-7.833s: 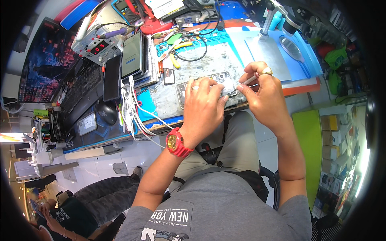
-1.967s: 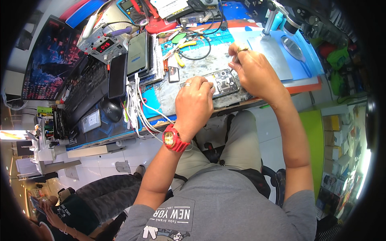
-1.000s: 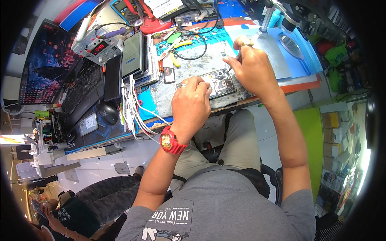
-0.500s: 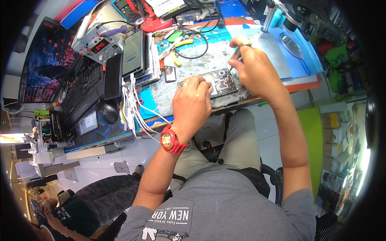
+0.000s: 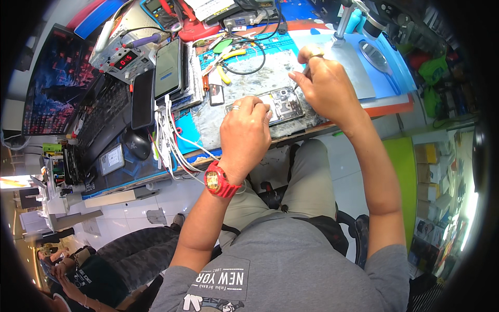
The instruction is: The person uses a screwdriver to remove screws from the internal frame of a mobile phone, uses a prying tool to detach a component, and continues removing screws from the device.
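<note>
An opened phone point(image 5: 289, 105) lies on the grey work mat, its back off and its circuit board and camera lenses showing at the right end. My left hand point(image 5: 243, 127), a red watch on its wrist, closes over the phone's left end and hides that part. A slim screwdriver point(image 5: 306, 69) is gripped in my right hand point(image 5: 328, 86), with its top end under the curled index finger. Its thin tip points down at the phone's far right corner, beside the cameras; whether it touches cannot be made out.
Left of the mat are a small black-framed part point(image 5: 216, 95), yellow-handled pliers point(image 5: 224, 75), white cables point(image 5: 167, 130) and stacked phones point(image 5: 169, 65). A power supply point(image 5: 122, 62) stands behind the keyboard. At right are a metal stand point(image 5: 341, 36) and an oval mirror point(image 5: 375, 57).
The view has shifted slightly. My right thumb has moved a little left along the screwdriver, whose tip stays by the same corner. My left hand keeps its place on the phone.
</note>
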